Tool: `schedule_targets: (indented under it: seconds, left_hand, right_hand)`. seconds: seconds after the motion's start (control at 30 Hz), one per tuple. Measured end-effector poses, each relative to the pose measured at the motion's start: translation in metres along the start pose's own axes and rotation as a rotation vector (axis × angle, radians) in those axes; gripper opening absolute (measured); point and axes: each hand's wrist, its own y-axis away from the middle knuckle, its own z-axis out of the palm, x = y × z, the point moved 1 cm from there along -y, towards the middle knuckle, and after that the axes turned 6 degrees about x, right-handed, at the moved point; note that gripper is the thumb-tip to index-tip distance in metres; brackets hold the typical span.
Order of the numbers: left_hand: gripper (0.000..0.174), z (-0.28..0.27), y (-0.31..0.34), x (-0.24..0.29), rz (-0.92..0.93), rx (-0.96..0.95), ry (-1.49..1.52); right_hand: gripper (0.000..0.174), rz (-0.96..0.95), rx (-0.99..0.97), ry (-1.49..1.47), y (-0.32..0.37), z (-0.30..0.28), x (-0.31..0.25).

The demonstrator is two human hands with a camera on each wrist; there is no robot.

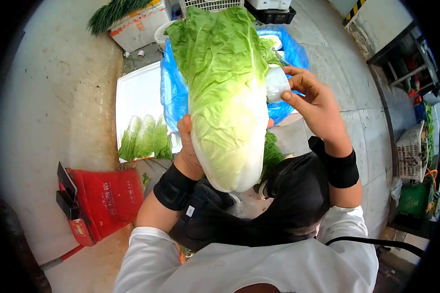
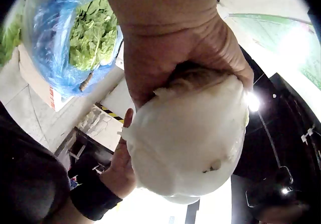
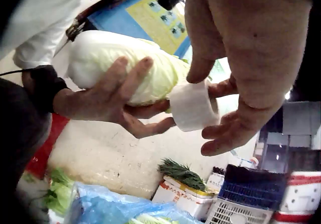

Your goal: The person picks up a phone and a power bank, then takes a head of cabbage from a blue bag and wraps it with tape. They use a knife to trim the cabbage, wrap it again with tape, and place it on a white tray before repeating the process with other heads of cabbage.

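Observation:
A large napa cabbage (image 1: 225,102) is held up by my left hand (image 1: 189,146), whose palm is under it with fingers spread behind. The left wrist view shows the cabbage's white base (image 2: 185,138) against my left hand (image 2: 185,53). On the cabbage's right side, my right hand (image 1: 320,105) grips a roll of clear tape (image 1: 277,84) between thumb and fingers. In the right wrist view the tape roll (image 3: 193,106) is beside the cabbage (image 3: 125,66), with fingers of my right hand (image 3: 246,58) inside and around it.
Behind the cabbage is a blue plastic bag (image 1: 173,88) with leafy greens. A white tray (image 1: 132,95) with several small cabbages lies left of it. A red bag (image 1: 110,200) is at lower left; white crates (image 1: 411,151) stand along the right side.

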Motion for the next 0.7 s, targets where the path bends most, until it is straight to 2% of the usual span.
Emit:
schedule_targets:
  seconds: [0.13,0.23,0.33,0.43,0.47,0.5,0.57,0.63,0.67,0.7]
  left_hand:
    - [0.132,-0.007,0.004,-0.006,-0.008,-0.049,0.053]
    - [0.134,-0.009,0.007,-0.005,0.006,-0.003,-0.014]
    - [0.135,-0.012,0.009,-0.006,-0.003,0.012,0.073]
    - [0.135,-0.02,0.012,-0.008,-0.033,-0.05,0.201]
    - [0.133,-0.023,0.011,-0.01,-0.037,-0.125,0.327]
    - [0.132,-0.024,0.01,-0.01,-0.043,-0.2,0.452]
    - [0.131,-0.024,0.007,-0.01,-0.005,-0.202,0.443]
    - [0.13,-0.024,0.006,-0.01,0.034,-0.206,0.435]
    - [0.128,-0.024,0.006,-0.01,0.043,-0.198,0.425]
    - [0.126,-0.023,0.007,-0.01,0.052,-0.183,0.419]
  right_hand:
    - [0.015,-0.011,0.069,-0.117,0.003,0.012,0.004]
    - [0.017,0.065,0.036,-0.032,0.005,0.013,0.001]
    - [0.02,0.026,0.016,-0.016,0.007,0.022,0.007]
    - [0.026,-0.002,-0.057,0.133,0.006,0.022,0.006]
    - [0.026,-0.002,-0.057,0.132,0.006,0.022,0.006]
    - [0.027,-0.048,-0.048,0.2,0.007,0.024,0.005]
    - [0.03,-0.091,-0.037,0.264,0.006,0.029,0.004]
    - [0.034,-0.231,0.092,0.25,0.007,0.034,-0.002]
    - [0.034,-0.227,0.093,0.248,0.006,0.032,-0.003]
    - [0.034,-0.357,0.075,0.409,0.003,0.03,-0.005]
